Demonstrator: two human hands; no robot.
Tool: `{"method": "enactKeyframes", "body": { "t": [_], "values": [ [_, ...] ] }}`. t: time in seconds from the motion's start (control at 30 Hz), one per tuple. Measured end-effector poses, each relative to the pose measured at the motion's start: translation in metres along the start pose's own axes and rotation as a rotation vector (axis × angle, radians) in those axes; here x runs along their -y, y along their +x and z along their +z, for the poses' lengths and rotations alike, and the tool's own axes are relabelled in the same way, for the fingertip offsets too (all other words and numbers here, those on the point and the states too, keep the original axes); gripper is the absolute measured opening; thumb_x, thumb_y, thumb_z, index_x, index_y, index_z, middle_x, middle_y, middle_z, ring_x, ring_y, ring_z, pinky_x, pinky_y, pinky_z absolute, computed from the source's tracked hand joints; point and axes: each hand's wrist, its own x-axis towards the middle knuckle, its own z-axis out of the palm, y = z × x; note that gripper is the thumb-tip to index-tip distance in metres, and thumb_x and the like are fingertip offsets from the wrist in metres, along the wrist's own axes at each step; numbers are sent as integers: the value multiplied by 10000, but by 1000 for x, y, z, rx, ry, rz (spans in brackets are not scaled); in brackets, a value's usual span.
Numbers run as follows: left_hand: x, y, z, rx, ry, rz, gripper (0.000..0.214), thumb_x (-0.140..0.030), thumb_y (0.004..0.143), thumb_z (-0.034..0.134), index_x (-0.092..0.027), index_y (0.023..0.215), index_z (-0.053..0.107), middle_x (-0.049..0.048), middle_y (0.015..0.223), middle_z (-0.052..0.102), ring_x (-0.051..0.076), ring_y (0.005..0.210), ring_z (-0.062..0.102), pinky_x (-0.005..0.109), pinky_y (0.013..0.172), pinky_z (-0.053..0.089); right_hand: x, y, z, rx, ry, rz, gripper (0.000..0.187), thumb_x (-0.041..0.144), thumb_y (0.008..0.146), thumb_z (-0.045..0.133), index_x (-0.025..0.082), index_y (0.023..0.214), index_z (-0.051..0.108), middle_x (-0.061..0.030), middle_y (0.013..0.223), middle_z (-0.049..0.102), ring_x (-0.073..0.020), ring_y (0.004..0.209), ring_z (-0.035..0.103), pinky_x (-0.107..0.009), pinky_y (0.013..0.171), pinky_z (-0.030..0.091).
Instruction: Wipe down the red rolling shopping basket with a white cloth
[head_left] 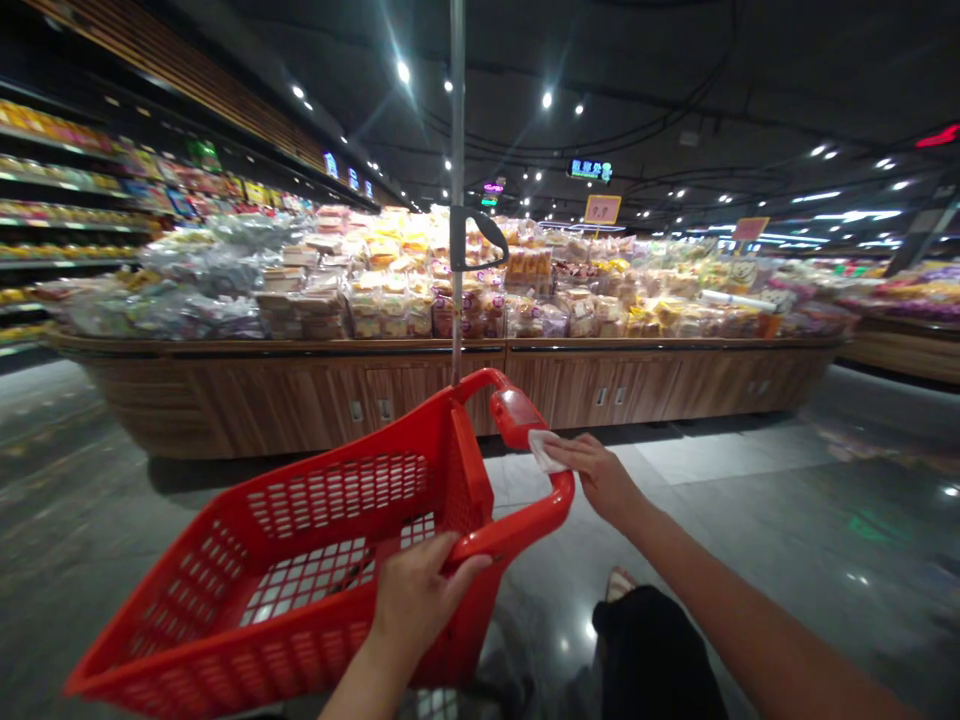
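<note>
A red plastic shopping cart basket (pixel 300 560) tilts in front of me, and nothing shows inside it. My left hand (pixel 417 592) is closed around the near left part of its red handle bar (pixel 517 525). My right hand (pixel 596 470) rests on the right end of that handle, fingers pressed onto a small white slip of paper (pixel 541 450). A grey pole (pixel 457 190) with a black grip rises from the cart's front.
A long wooden display island (pixel 420 385) piled with bagged bakery goods stands across the aisle ahead. Stocked shelves (pixel 67 190) line the left wall. Another display (pixel 907 330) stands at the right. Glossy grey floor (pixel 750 500) lies between. My dark trouser leg (pixel 645 650) shows below.
</note>
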Motion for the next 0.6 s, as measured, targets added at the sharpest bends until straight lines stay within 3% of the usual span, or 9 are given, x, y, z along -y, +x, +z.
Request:
{"method": "enactKeyframes", "body": {
  "t": [0.17,0.4,0.6],
  "values": [
    [4,-1,1,9,21,-5,383,-563,807,514,-206,744,636,5,634,676,146,570,629,235,556,439,28,-49,13,-231,137,88,634,-30,759,369,299,1284,508,-18,1266,581,-184,1102,538,-424,931,465],
    [6,2,4,9,38,0,396,-576,805,504,-206,762,638,17,669,695,151,594,641,235,590,453,21,-31,35,-399,163,247,632,-39,702,358,241,1223,581,-51,1149,651,-189,1060,578,-416,950,467],
    [6,5,5,30,51,-18,401,-574,808,500,-206,767,654,21,711,711,146,594,641,230,601,452,51,-61,48,-474,164,238,603,-7,783,346,264,1299,504,-53,1275,564,-191,1178,505,-409,995,427]
  ]
}}
